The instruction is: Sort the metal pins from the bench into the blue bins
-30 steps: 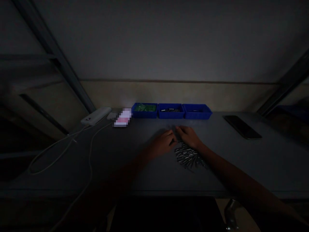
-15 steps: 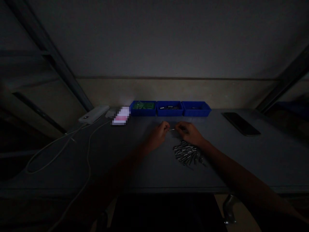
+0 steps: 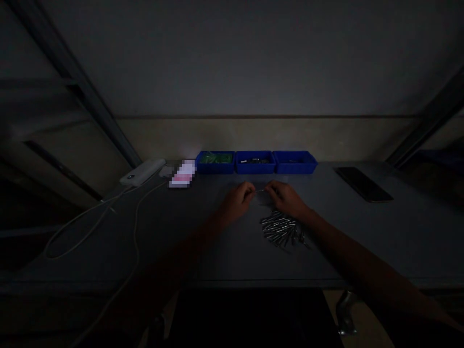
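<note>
The scene is very dim. My left hand (image 3: 237, 200) and my right hand (image 3: 286, 197) meet above the grey table (image 3: 362, 241), fingers pinched toward each other. Between the fingertips runs a small thin metal pin (image 3: 260, 191), and both hands appear to hold its ends. Just below my right hand lies a loose heap of several similar metal pins (image 3: 281, 229) on the table.
Three blue trays (image 3: 255, 163) stand in a row at the back; the left one holds green parts. A white power bank (image 3: 142, 173) with trailing cables lies at back left, beside a small lit device (image 3: 183, 175). A dark phone (image 3: 363, 183) lies at right.
Both hands lifted from the table beside the pin heap and moved slightly away from me, coming together on a single pin held between the fingertips.
</note>
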{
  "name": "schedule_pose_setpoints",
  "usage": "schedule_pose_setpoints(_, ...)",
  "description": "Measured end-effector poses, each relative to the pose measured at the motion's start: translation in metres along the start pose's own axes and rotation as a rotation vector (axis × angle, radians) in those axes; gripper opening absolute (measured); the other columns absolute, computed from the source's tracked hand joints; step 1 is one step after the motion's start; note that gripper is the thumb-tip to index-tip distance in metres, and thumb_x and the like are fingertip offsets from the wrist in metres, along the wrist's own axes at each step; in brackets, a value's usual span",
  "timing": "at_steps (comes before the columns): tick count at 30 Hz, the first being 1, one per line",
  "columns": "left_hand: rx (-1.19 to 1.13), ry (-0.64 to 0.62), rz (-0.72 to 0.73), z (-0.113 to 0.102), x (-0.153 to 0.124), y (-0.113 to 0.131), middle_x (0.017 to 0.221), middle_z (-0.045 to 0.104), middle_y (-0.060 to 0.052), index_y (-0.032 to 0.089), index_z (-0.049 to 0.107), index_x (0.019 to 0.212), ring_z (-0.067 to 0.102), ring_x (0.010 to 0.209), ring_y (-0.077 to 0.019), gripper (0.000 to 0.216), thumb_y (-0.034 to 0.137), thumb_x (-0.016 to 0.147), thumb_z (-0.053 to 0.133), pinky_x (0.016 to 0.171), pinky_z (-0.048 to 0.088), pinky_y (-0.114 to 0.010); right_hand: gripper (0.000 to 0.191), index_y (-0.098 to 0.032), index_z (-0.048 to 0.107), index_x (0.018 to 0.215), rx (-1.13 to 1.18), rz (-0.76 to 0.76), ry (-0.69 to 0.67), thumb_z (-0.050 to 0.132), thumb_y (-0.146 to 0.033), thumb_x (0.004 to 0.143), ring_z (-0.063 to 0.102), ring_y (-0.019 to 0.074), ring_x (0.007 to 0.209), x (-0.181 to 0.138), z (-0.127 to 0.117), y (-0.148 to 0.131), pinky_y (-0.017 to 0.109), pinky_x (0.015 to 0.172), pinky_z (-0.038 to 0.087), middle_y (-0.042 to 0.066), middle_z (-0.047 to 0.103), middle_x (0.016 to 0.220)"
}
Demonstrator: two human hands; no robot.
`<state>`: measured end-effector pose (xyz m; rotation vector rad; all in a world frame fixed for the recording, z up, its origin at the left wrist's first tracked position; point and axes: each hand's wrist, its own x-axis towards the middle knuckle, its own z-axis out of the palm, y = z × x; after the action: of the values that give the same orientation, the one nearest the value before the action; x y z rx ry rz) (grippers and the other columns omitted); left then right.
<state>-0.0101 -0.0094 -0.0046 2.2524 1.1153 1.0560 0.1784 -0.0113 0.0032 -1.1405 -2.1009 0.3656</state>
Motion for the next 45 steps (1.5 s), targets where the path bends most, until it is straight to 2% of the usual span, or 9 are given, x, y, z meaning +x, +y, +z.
schedule_pose_setpoints(3, 0.047, 0.008, -0.029, -0.002, 0.0, 0.003, 0.08, 0.061, -0.001, 0.018, 0.052, 0.084, 0.058, 0.077, -0.0144, 0.004, 0.02, 0.084, 0.048, 0.073, 0.046, -0.027, 0.023, -0.018, 0.055, 0.078, 0.006, -0.007, -0.016, 0.04, -0.03, 0.09, 0.055, 0.0145, 0.065, -0.001, -0.001, -0.002, 0.025, 0.065, 0.04, 0.004, 0.06, 0.071)
schedule_pose_setpoints(9, 0.122, 0.031, -0.065, -0.004, 0.002, 0.005, 0.08, 0.062, -0.002, 0.018, 0.052, 0.083, 0.058, 0.077, -0.0147, 0.01, 0.021, 0.087, 0.043, 0.073, 0.044, -0.027, 0.017, -0.018, 0.055, 0.091, 0.063, 0.001, -0.039, 0.048, -0.032, 0.086, 0.054, 0.0133, 0.063, -0.002, -0.002, -0.005, 0.024, 0.061, 0.04, 0.002, 0.06, 0.072)
schedule_pose_setpoints(17, 0.167, -0.03, -0.088, -0.005, 0.002, 0.005, 0.066, 0.057, -0.001, 0.018, 0.051, 0.071, 0.055, 0.064, -0.0136, 0.025, 0.026, 0.09, 0.037, 0.064, 0.041, -0.026, 0.015, -0.018, 0.055, 0.092, 0.037, -0.051, -0.019, 0.047, -0.029, 0.087, 0.054, 0.0135, 0.066, -0.003, -0.003, -0.004, 0.025, 0.064, 0.04, 0.003, 0.06, 0.076)
schedule_pose_setpoints(20, 0.126, -0.029, -0.086, -0.005, 0.001, 0.005, 0.068, 0.058, -0.001, 0.017, 0.053, 0.076, 0.056, 0.066, -0.0133, 0.022, 0.027, 0.09, 0.04, 0.064, 0.041, -0.025, 0.016, -0.018, 0.056, 0.087, 0.01, -0.064, -0.014, 0.045, -0.029, 0.088, 0.055, 0.0142, 0.069, -0.003, -0.003, -0.004, 0.025, 0.067, 0.04, 0.004, 0.061, 0.079)
schedule_pose_setpoints(25, 0.011, 0.01, -0.081, -0.002, 0.0, 0.002, 0.069, 0.058, 0.002, 0.018, 0.051, 0.098, 0.056, 0.064, -0.012, 0.016, 0.027, 0.085, 0.049, 0.061, 0.042, -0.023, 0.02, -0.018, 0.056, 0.082, -0.02, 0.007, 0.017, 0.042, -0.031, 0.09, 0.055, 0.0145, 0.067, -0.001, -0.003, -0.006, 0.025, 0.065, 0.039, 0.004, 0.061, 0.074)
schedule_pose_setpoints(30, 0.004, 0.004, -0.035, -0.003, 0.0, 0.001, 0.068, 0.055, 0.003, 0.018, 0.05, 0.088, 0.053, 0.062, -0.0101, 0.008, 0.024, 0.086, 0.046, 0.06, 0.039, -0.022, 0.022, -0.019, 0.055, 0.081, -0.018, 0.007, 0.012, 0.041, -0.032, 0.09, 0.055, 0.0145, 0.064, -0.001, -0.002, -0.007, 0.026, 0.063, 0.039, 0.004, 0.061, 0.074)
schedule_pose_setpoints(36, 0.047, 0.011, -0.037, -0.006, 0.0, 0.005, 0.066, 0.053, 0.002, 0.018, 0.051, 0.085, 0.051, 0.061, -0.0108, 0.013, 0.026, 0.088, 0.041, 0.06, 0.038, -0.023, 0.027, -0.018, 0.052, 0.106, 0.019, -0.001, 0.004, 0.049, -0.036, 0.086, 0.054, 0.0153, 0.061, -0.004, -0.003, -0.007, 0.027, 0.06, 0.041, 0.002, 0.06, 0.07)
schedule_pose_setpoints(40, 0.079, -0.014, -0.053, -0.007, 0.0, 0.009, 0.066, 0.055, 0.001, 0.018, 0.052, 0.081, 0.052, 0.062, -0.0119, 0.018, 0.027, 0.089, 0.039, 0.061, 0.039, -0.024, 0.016, -0.018, 0.054, 0.096, -0.006, -0.07, -0.006, 0.044, -0.028, 0.088, 0.058, 0.0157, 0.07, -0.003, -0.005, -0.008, 0.027, 0.066, 0.043, 0.006, 0.064, 0.081)
schedule_pose_setpoints(45, 0.062, -0.011, -0.087, -0.007, 0.001, 0.01, 0.065, 0.056, 0.001, 0.017, 0.055, 0.078, 0.053, 0.062, -0.0118, 0.023, 0.029, 0.089, 0.039, 0.062, 0.041, -0.024, 0.018, -0.018, 0.057, 0.09, -0.069, -0.099, -0.009, 0.042, -0.028, 0.089, 0.06, 0.0174, 0.074, -0.004, -0.006, -0.012, 0.029, 0.071, 0.044, 0.009, 0.065, 0.085)
